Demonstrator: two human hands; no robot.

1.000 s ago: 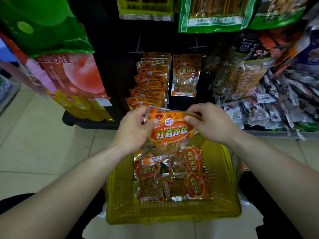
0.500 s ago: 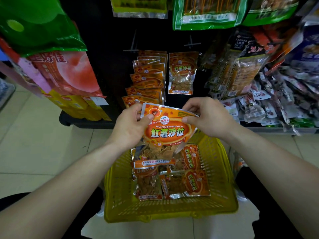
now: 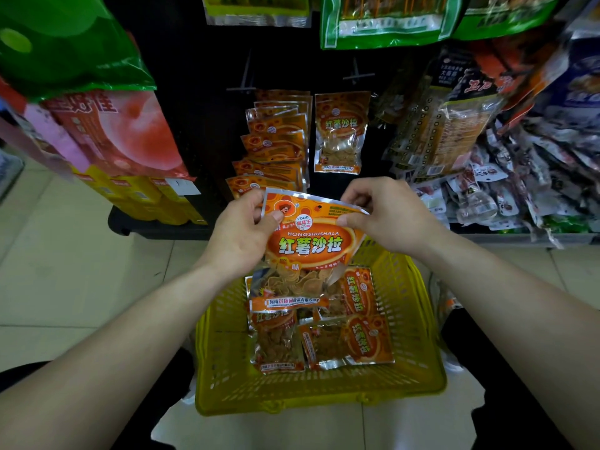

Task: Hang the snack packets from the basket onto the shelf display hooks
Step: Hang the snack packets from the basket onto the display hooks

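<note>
I hold an orange snack packet (image 3: 310,245) upright above the yellow basket (image 3: 418,319). My left hand (image 3: 242,235) pinches its top left corner and my right hand (image 3: 386,212) pinches its top right corner. Three more orange packets (image 3: 354,339) lie in the basket below. On the black shelf panel a row of the same packets (image 3: 272,147) hangs from the left hook (image 3: 246,76). A single packet (image 3: 339,134) hangs from the right hook (image 3: 355,71).
Large red and green bags (image 3: 107,125) hang at the left, with yellow boxes below them. Brown and mixed small packets (image 3: 480,157) crowd the right side of the shelf. Green bags (image 3: 386,21) hang above. Tiled floor (image 3: 58,271) lies to the left of the basket.
Both hands have raised the held packet a little toward the shelf and turned it more upright. The packets in the basket have not moved.
</note>
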